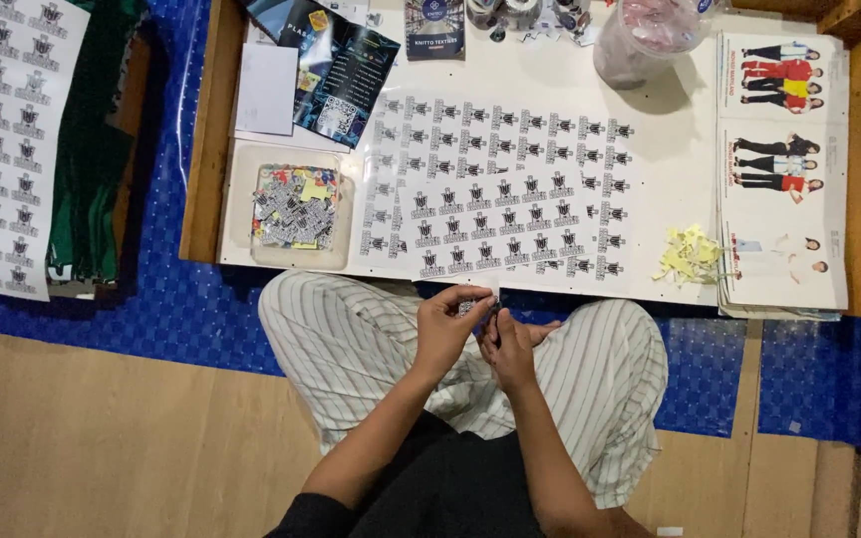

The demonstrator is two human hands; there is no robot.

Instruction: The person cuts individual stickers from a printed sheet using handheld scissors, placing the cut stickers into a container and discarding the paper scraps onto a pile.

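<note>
Left hand and right hand pinch one small sticker between fingertips over the lap — sticker sheet just beyond — best peeled slowly from a corner.

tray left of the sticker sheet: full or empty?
Partly full. The shallow tray holds a heap of cut stickers in its middle, with bare rim around it. How deep the heap goes, cannot tell.
</note>
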